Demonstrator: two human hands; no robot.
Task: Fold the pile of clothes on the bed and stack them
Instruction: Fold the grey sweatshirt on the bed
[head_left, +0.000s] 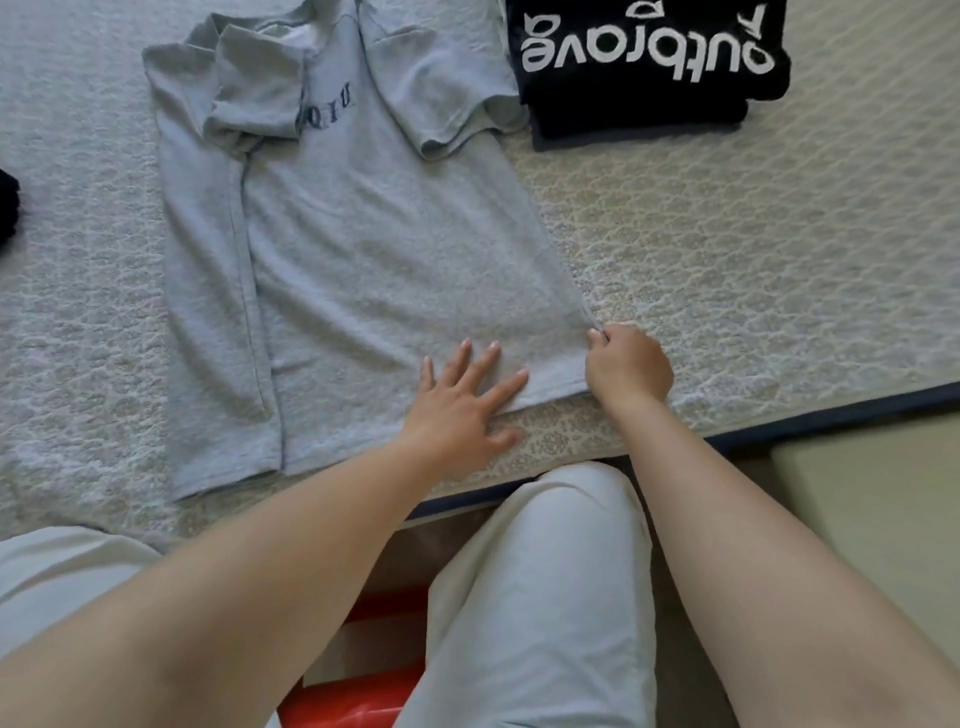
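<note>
A light grey T-shirt (358, 249) with dark lettering lies spread on the bed, its left side and left sleeve folded in over the body. My left hand (462, 405) presses flat on the shirt's bottom hem, fingers spread. At the hem's right corner, my right hand (628, 364) pinches the fabric with curled fingers. To the shirt's right, at the top of the view, sits a folded stack of dark clothes (649, 67), the top one black with white lettering.
The bed (753, 249) has a pale patterned cover and a dark edge running along the near right side. A dark garment (8, 208) pokes in at the left edge. My knee in light trousers and a red object (358, 701) are below.
</note>
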